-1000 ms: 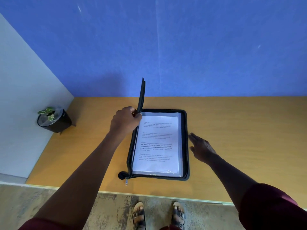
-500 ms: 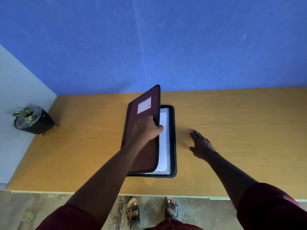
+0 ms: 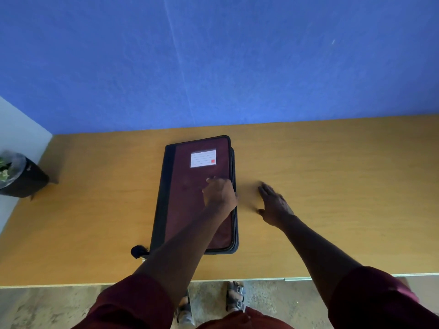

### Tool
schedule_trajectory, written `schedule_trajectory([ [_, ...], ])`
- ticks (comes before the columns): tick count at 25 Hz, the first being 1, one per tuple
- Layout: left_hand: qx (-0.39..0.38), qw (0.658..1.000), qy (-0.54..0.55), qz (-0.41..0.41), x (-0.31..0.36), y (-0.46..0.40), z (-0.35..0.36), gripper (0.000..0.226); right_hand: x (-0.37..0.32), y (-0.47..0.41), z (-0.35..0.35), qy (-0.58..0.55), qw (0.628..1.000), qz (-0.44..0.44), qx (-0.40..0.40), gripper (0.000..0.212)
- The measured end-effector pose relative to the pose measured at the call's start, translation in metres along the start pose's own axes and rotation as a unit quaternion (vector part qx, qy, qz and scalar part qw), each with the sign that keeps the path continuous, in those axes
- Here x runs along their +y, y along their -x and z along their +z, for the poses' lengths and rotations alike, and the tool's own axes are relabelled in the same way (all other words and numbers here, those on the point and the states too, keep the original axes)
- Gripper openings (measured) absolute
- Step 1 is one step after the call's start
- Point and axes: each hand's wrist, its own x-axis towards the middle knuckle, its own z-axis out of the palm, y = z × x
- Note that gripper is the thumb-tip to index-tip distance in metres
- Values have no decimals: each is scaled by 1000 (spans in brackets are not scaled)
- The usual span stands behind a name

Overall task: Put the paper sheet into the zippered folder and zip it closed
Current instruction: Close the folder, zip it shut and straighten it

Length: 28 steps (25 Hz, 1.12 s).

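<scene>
The maroon zippered folder with a white label lies flat on the wooden table, its cover folded down. The paper sheet is hidden inside. My left hand rests on the cover near its right edge, fingers curled over that edge. My right hand lies flat on the table just right of the folder, fingers spread, holding nothing. The black zip pull sticks out at the folder's near left corner; the zip along the right side looks unzipped.
A small potted plant in a dark pot stands at the table's left end by a white wall. A blue wall runs behind the table. The table's near edge is close to my body.
My left hand swung the cover from upright down onto the folder, covering the paper. My right hand stayed flat on the table beside it.
</scene>
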Motion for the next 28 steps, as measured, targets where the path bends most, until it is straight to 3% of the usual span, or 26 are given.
schedule_trajectory([
  [7,-37,992,-121,17,9,-10,29,53,3,7,2,8,1000,11,-6,99],
  [14,-33,982,-180,41,0,-8,50,85,-8,14,4,-1,999,43,-15,97],
  [21,-23,991,-27,131,-63,20,80,87,-48,25,12,-66,989,130,-11,88],
  [25,-2,985,-21,174,-119,48,91,84,-79,36,24,-106,982,158,1,68],
  [28,-7,984,-16,178,-157,65,90,82,-103,45,35,-132,975,178,10,65],
])
